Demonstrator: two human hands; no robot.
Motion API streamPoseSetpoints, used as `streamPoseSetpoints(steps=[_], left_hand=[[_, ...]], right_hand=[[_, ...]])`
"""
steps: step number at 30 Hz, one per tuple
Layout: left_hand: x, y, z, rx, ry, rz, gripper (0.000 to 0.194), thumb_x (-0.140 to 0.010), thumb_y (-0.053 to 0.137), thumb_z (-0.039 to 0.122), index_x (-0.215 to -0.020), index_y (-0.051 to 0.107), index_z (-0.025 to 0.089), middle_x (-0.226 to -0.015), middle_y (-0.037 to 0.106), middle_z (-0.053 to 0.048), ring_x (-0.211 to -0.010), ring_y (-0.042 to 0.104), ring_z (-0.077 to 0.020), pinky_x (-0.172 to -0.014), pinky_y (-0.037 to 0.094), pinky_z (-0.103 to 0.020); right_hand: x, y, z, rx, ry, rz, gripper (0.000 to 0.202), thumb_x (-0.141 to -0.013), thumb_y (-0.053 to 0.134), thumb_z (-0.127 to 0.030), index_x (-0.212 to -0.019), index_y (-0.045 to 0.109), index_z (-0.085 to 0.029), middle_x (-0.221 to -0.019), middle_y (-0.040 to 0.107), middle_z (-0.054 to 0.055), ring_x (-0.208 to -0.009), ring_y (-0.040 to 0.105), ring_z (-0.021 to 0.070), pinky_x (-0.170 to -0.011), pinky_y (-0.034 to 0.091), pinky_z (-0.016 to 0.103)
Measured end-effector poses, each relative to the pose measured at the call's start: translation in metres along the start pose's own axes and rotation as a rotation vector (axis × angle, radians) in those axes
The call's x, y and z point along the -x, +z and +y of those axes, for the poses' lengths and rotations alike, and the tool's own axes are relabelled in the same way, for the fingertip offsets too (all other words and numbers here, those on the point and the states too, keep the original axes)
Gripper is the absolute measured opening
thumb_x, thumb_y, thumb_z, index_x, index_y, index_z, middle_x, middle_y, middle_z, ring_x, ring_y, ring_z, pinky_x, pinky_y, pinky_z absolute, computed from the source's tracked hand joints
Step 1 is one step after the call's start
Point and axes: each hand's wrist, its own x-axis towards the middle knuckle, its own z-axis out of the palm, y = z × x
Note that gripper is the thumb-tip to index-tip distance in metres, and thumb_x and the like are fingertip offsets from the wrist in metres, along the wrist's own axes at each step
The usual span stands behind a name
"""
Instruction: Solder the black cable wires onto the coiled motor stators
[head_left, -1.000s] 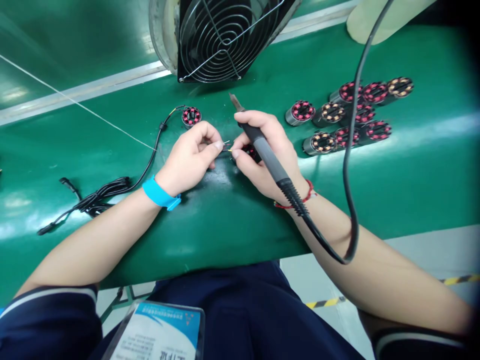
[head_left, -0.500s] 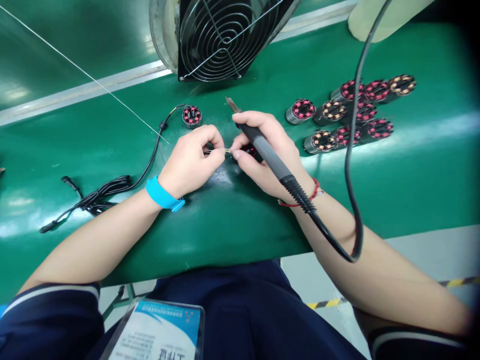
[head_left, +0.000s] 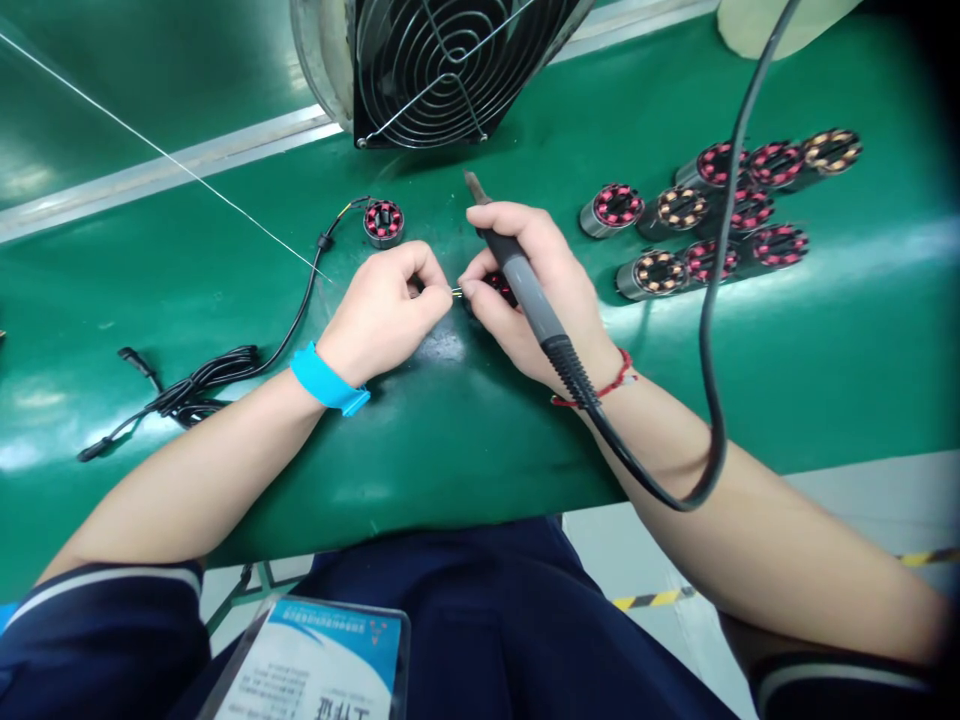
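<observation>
My left hand point(head_left: 390, 305) is closed in a pinch on thin wires point(head_left: 456, 293), whose short ends show between my two hands. A soldering iron point(head_left: 529, 290) lies across my right hand point(head_left: 547, 285), its tip pointing up and away from me. The thumb and forefinger area of that hand also meets the wire ends. Partly hidden under the right fingers is a motor stator point(head_left: 501, 287) with red windings. Another red-wound stator point(head_left: 384, 222), joined to a black cable point(head_left: 300, 310), stands beyond my left hand.
A fan with a wire guard point(head_left: 450, 75) stands at the back. Several stators with red or copper windings point(head_left: 660, 272) are grouped at the right. The iron's cord point(head_left: 716, 400) loops over my right forearm. A thin solder strand point(head_left: 165, 152) slants in from the upper left.
The soldering iron has tilted slightly more upright in my right hand. Both hands stay close together at the wires. The view has shifted slightly.
</observation>
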Motion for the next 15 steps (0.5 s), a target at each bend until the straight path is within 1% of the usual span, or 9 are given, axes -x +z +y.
streamPoseSetpoints(steps=[2,4,5,6,7,8,9,11,15], left_hand=[[0.0,0.001,-0.001,0.007,-0.003,0.003,0.014,-0.07,0.053,0.006,-0.062,0.052,0.018,-0.064,0.06,0.001,-0.059,0.052,-0.0114,-0.057,0.04,-0.027],[0.0,0.002,-0.001,0.01,0.009,0.011,0.014,-0.069,0.052,0.005,-0.062,0.051,0.017,-0.065,0.061,0.0,-0.061,0.053,-0.0115,-0.058,0.04,-0.027],[0.001,0.002,-0.002,0.01,0.016,0.017,0.015,-0.07,0.051,0.005,-0.062,0.051,0.017,-0.066,0.061,0.0,-0.062,0.053,-0.0114,-0.058,0.041,-0.026],[0.001,0.003,-0.002,0.008,0.021,0.022,0.014,-0.07,0.051,0.005,-0.062,0.051,0.017,-0.066,0.061,0.0,-0.062,0.054,-0.0113,-0.059,0.041,-0.026],[0.001,0.003,-0.002,0.005,0.023,0.026,0.014,-0.071,0.052,0.006,-0.062,0.051,0.017,-0.067,0.061,0.0,-0.062,0.053,-0.0112,-0.059,0.041,-0.026],[0.001,0.004,-0.002,0.0,0.025,0.029,0.014,-0.071,0.052,0.006,-0.063,0.051,0.017,-0.067,0.061,0.0,-0.062,0.053,-0.011,-0.059,0.041,-0.026],[0.001,0.004,-0.002,-0.005,0.026,0.031,0.014,-0.071,0.052,0.006,-0.063,0.051,0.017,-0.067,0.061,0.001,-0.062,0.053,-0.011,-0.059,0.041,-0.026],[0.002,0.005,-0.002,-0.016,0.026,0.036,0.015,-0.071,0.051,0.005,-0.062,0.05,0.017,-0.067,0.061,0.0,-0.063,0.053,-0.0109,-0.059,0.042,-0.026],[0.003,0.007,-0.003,-0.04,0.039,0.053,0.018,-0.073,0.052,0.004,-0.062,0.049,0.017,-0.07,0.06,0.0,-0.065,0.054,-0.0111,-0.063,0.044,-0.028]], right_hand=[[0.0,-0.007,-0.005,-0.009,0.0,0.027,0.044,-0.085,0.063,-0.02,-0.126,0.052,-0.032,-0.095,0.072,-0.001,-0.092,0.07,0.02,-0.091,0.058,0.039],[0.002,-0.02,-0.015,-0.012,0.018,0.083,0.04,-0.089,0.059,-0.019,-0.126,0.055,-0.031,-0.102,0.073,-0.001,-0.091,0.072,0.0176,-0.088,0.059,0.036],[0.004,-0.026,-0.02,-0.006,0.035,0.107,0.037,-0.09,0.057,-0.019,-0.126,0.058,-0.03,-0.109,0.072,-0.001,-0.088,0.073,0.0161,-0.086,0.06,0.034],[0.008,-0.033,-0.025,0.012,0.048,0.123,0.036,-0.091,0.057,-0.019,-0.126,0.06,-0.029,-0.122,0.069,0.0,-0.085,0.074,0.0146,-0.083,0.06,0.033],[0.013,-0.038,-0.03,0.028,0.037,0.139,0.036,-0.091,0.059,-0.021,-0.126,0.061,-0.03,-0.129,0.066,0.001,-0.083,0.074,0.0145,-0.081,0.06,0.034],[0.02,-0.041,-0.033,0.036,0.022,0.148,0.036,-0.092,0.06,-0.023,-0.127,0.062,-0.03,-0.13,0.066,0.001,-0.084,0.074,0.0159,-0.081,0.06,0.036],[0.027,-0.043,-0.034,0.037,0.006,0.177,0.036,-0.091,0.061,-0.024,-0.127,0.062,-0.031,-0.127,0.068,0.001,-0.089,0.073,0.0181,-0.084,0.06,0.038],[0.044,-0.041,-0.032,0.042,-0.008,0.245,0.036,-0.087,0.067,-0.024,-0.122,0.064,-0.03,-0.113,0.073,0.002,-0.096,0.073,0.0219,-0.088,0.059,0.043],[0.071,-0.032,-0.02,0.078,-0.009,0.391,0.031,-0.079,0.074,-0.026,-0.11,0.068,-0.023,-0.098,0.071,0.004,-0.084,0.073,0.023,-0.074,0.06,0.042]])
